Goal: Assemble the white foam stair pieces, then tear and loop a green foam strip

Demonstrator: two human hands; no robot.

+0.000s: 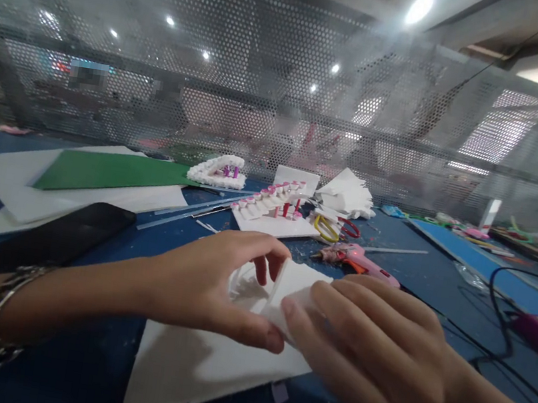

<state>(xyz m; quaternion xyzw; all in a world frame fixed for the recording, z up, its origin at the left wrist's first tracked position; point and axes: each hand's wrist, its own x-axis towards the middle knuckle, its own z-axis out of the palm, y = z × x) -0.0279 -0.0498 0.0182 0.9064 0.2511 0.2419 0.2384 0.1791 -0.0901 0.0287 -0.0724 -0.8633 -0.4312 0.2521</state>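
A flat white sheet point(183, 370) lies toward the blue desk's point(72, 367) near edge. Just above it, I see the left hand point(214, 281) and right hand point(373, 345) both gripping a white, block-like piece point(303, 283). Past them rests a pink glue gun point(375, 264); nearer the desk's far edge stands a white-and-pink model staircase point(270, 196).

Grey perforated screen point(272, 47), ceiling light point(420, 8)
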